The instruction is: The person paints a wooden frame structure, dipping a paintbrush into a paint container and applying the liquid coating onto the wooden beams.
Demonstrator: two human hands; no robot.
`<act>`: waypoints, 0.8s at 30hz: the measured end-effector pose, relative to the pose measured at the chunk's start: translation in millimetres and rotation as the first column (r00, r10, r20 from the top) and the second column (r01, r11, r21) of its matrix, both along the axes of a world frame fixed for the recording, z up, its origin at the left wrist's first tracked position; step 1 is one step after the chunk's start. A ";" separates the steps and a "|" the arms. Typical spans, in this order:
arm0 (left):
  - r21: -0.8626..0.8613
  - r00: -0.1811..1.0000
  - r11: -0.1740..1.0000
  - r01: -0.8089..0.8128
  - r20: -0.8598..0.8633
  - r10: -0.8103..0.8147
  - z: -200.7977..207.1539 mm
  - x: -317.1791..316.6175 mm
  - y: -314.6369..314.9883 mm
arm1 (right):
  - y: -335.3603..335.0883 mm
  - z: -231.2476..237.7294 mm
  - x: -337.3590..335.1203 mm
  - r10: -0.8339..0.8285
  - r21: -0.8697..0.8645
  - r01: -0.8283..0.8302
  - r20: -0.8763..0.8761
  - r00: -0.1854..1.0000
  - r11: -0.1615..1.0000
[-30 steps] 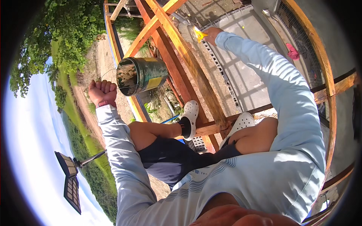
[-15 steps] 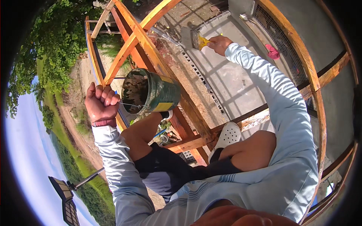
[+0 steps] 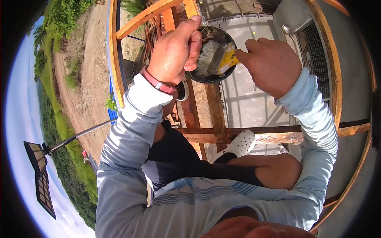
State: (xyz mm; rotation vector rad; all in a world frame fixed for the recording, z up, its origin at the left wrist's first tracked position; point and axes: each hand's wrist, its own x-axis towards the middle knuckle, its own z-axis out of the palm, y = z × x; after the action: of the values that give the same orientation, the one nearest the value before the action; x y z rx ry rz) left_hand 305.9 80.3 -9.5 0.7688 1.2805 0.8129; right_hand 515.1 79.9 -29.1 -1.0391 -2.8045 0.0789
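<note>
The left hand [image 3: 174,49] has its grip curled tight, likely round the handle of the bucket [image 3: 228,37], so it hangs close. The right hand [image 3: 272,65] grips the brush [image 3: 217,58] at the bucket's mouth, probably so drips fall inside.

Close, downward head-worn fisheye view

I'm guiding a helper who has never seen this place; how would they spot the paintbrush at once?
Start from the wooden frame in the picture's upper half, then find the dark round bucket beside the left hand. Against its opening, in the right hand, is the paintbrush. Its wide pale bristles and yellow handle set it apart from the dark bucket and brown wood.
</note>
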 end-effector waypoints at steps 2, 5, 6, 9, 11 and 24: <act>0.052 1.000 0.999 -0.006 -0.009 0.006 -5.5 4.3 2.4 | 3.4 -12.2 -27.0 -0.009 -0.020 0.011 0.098 0.995 1.000; 0.081 0.999 0.997 -0.013 -0.029 0.016 -7.1 5.9 3.0 | 14.8 -27.7 -61.0 0.015 -0.068 0.005 0.295 0.955 0.998; 0.108 0.999 0.994 -0.017 -0.044 0.022 -8.2 7.8 2.7 | 20.0 -32.3 -69.8 0.014 -0.133 0.038 0.367 0.930 0.990; 0.144 0.998 0.990 -0.013 -0.061 0.022 -10.0 16.5 4.1 | 34.9 -47.8 -83.9 0.033 -0.247 0.095 0.467 0.884 0.964; 0.186 0.999 0.983 0.014 -0.054 -0.004 -12.2 18.3 3.9 | 36.6 -66.0 -86.2 0.013 -0.252 0.115 0.456 0.890 0.961; 0.119 1.000 0.993 -0.013 0.000 0.013 -10.6 12.3 11.1 | -4.5 13.8 -3.1 -0.066 -0.056 0.075 0.145 0.987 0.996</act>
State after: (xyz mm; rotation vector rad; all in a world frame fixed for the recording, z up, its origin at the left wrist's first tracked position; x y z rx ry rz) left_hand 318.2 91.3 -20.1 0.8563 1.2479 0.9058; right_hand 512.0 75.5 -15.3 -1.2031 -2.9052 0.0858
